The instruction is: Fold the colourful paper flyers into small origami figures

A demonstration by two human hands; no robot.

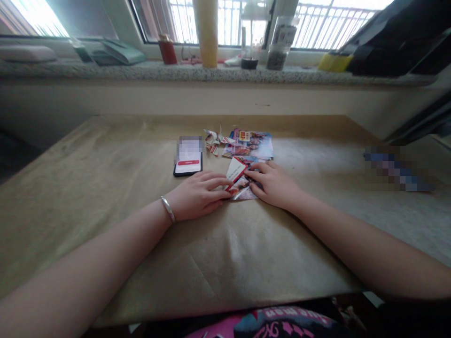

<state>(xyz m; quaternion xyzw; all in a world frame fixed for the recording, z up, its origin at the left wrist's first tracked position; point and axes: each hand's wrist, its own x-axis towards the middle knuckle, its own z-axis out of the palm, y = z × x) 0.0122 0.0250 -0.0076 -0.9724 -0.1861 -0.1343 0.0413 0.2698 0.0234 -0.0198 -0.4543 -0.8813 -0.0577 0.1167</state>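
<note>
A printed sheet of colourful paper (237,169) lies on the table with one corner folded over, showing a white back edged in red. My left hand (200,195), with a silver bangle at the wrist, rests its outstretched fingers on the paper's left edge and fold. From the other side, my right hand (273,183) lays spread fingers on the paper's right part. Both palms are down, and the fingertips partly cover the sheet. Just beyond are a stack of similar printed sheets (259,143) and folded paper pieces (215,139) with points sticking up.
A phone (189,157) with a lit, blurred screen lies left of the paper. The tan-covered table (148,277) spreads around my arms. A pixelated item (398,171) is at the far right. The stone windowsill (134,72) holds a red container (167,50) and a yellow cylinder (206,35).
</note>
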